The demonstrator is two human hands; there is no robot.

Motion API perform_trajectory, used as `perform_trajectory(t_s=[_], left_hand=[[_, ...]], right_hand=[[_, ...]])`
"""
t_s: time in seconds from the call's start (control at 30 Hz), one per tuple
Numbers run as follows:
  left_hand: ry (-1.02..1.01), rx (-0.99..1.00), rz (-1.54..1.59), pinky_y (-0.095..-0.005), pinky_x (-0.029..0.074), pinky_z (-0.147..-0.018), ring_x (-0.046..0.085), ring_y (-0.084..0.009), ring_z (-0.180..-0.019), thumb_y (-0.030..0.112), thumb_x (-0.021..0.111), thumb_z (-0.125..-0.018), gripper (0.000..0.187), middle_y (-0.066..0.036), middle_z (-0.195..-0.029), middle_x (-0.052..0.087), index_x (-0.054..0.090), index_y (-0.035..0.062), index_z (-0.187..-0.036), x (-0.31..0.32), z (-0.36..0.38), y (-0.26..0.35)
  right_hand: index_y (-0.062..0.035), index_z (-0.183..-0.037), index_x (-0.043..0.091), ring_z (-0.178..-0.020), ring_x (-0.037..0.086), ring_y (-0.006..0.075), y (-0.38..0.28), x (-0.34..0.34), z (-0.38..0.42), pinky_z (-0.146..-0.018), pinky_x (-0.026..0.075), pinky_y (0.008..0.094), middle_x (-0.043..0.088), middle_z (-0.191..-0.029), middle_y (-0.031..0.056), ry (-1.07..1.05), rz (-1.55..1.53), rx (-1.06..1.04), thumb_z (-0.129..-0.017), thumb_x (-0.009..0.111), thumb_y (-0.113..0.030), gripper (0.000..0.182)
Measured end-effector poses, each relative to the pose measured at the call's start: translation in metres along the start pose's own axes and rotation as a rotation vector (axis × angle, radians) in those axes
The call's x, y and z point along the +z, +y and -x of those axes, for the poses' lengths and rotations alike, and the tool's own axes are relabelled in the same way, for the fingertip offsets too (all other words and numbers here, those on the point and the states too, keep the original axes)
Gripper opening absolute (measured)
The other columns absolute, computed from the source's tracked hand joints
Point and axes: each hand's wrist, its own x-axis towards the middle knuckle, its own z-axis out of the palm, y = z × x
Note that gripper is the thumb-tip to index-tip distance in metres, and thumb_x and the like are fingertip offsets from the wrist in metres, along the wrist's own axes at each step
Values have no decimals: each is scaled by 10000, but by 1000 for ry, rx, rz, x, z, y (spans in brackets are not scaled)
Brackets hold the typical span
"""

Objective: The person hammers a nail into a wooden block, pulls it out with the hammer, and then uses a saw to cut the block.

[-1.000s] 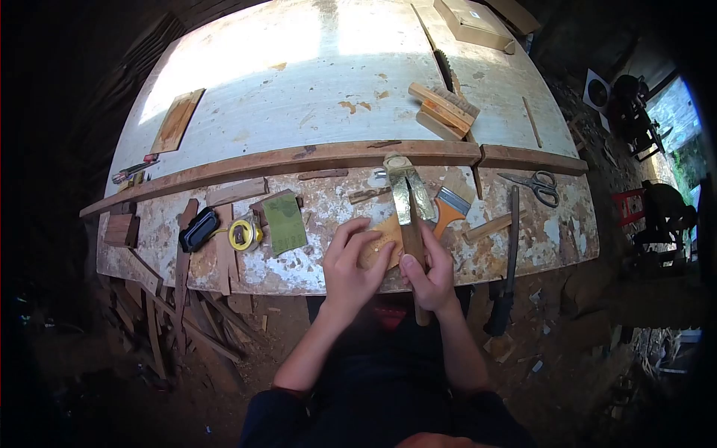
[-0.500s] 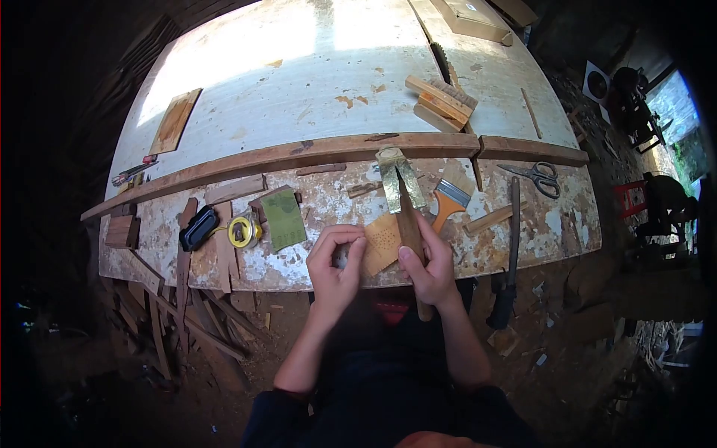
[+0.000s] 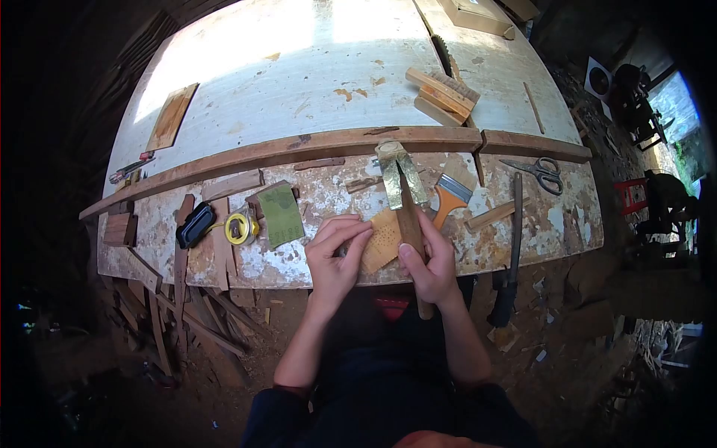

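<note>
Gripping wooden handle (image 3: 408,224) with right fingers (image 3: 411,256).

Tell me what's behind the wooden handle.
A tan sheet shows to the left of the wooden handle; whatever lies directly behind it and the right hand is covered.

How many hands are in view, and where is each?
2: the left hand at the left edge of the tan sheet; the right hand gripping the hammer. No others show.
</note>
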Motion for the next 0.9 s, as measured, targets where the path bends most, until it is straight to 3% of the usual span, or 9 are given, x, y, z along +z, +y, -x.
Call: perform_trajectory(t_s=[0.13, 0.6, 0.77, 0.9], left_hand=[[-25, -19, 20, -361, 568, -963, 737, -250, -1036, -64, 803, -911, 142, -142, -1016, 788, 831, -26, -1045, 2, -2, -7], [-46, 67, -66, -359, 571, -916, 726, -240, -998, -63, 810, -882, 157, -122, -982, 783, 835, -13, -1030, 7, -7, -5], [-29, 114, -98, -374, 588, -907, 741, -264, -987, -50, 819, -838, 245, -103, -967, 783, 830, 9, -1076, 9, -7, -7], [-10, 63, -74, -368, 588, -903, 745, -244, -965, -44, 813, -837, 400, -90, -966, 788, 784, 4, -1233, 9, -4, -6]], right_hand=[[139, -1584, 441, -1070, 743, 177, -1, 1, 0, -899, 592, 328, 757, -1225, 233, 2, -26, 0, -1011, 701, -158, 696], [138, -1589, 433, -1084, 733, 176, 0, 0, 0, -926, 585, 328, 747, -1248, 220, -2, -17, -18, -1023, 700, -183, 704], [123, -1622, 390, -967, 712, 134, 3, -4, 0, -802, 586, 286, 739, -1206, 191, -47, -103, 12, -1039, 674, -172, 712], [99, -1649, 354, -752, 618, 74, -11, -9, 7, -617, 509, 233, 698, -999, 113, -79, -271, 54, -1062, 630, -172, 703]])
